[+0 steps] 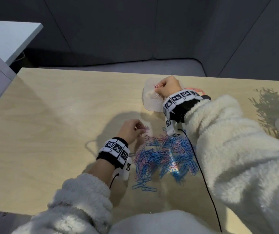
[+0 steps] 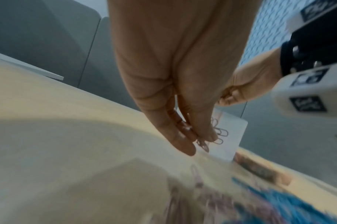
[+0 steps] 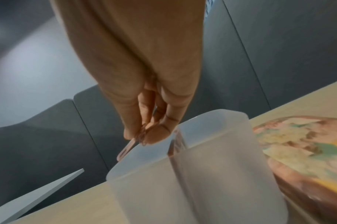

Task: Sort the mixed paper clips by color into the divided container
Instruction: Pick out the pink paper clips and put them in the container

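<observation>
A heap of blue and pink paper clips (image 1: pixel 165 157) was spread on the counter (image 1: pixel 54 125), near the translucent divided container (image 1: pixel 149 98). Pink clips were pinched above the container by the right hand (image 1: pixel 168 86). More pink clips (image 1: pixel 143 128) were pinched by the left hand (image 1: pixel 132 130) beside the heap.

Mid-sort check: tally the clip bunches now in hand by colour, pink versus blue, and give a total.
Pink bunches: 2, one in the left hand, one in the right hand over the container
Blue bunches: 0
Total: 2
</observation>
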`<state>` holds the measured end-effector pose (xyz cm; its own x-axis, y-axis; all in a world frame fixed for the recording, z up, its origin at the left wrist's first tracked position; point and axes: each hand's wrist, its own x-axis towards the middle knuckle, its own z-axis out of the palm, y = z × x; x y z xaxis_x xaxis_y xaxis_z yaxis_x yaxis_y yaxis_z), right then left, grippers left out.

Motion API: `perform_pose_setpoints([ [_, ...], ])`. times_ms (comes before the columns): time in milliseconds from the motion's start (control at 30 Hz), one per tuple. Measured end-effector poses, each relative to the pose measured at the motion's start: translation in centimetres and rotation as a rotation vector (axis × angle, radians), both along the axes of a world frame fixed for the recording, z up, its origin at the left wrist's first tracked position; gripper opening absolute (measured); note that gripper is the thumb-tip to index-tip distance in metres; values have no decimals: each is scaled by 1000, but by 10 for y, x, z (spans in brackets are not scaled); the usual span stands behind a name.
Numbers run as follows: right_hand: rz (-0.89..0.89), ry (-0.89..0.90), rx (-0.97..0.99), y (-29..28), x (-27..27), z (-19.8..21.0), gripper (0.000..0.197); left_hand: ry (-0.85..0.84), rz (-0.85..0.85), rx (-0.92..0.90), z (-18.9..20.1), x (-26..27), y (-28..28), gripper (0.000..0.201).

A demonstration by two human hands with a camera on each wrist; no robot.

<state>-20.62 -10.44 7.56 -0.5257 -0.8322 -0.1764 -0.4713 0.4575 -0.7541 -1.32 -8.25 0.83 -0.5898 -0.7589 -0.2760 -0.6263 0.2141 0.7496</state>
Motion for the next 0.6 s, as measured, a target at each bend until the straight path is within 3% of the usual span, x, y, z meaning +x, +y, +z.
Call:
perform_pose_setpoints([
  [167, -25, 2, 38, -9, -6, -5, 14, 226, 138, -60, 35, -31, -32, 6],
  [267, -56, -104, -24, 2, -10, -8, 22, 304, 235, -129, 47, -57, -50, 7],
  [300, -61, -130, -56, 9, -10, -8, 23, 287, 232, -197, 49, -65, -55, 1],
  [467, -64, -117, -223, 48, -4, -8, 23, 6, 57, -406, 42, -96, -63, 19],
  [600, -25, -63, -233, 75, 10, -18, 24, -243, -92, -559, 26, -96, -62, 29],
])
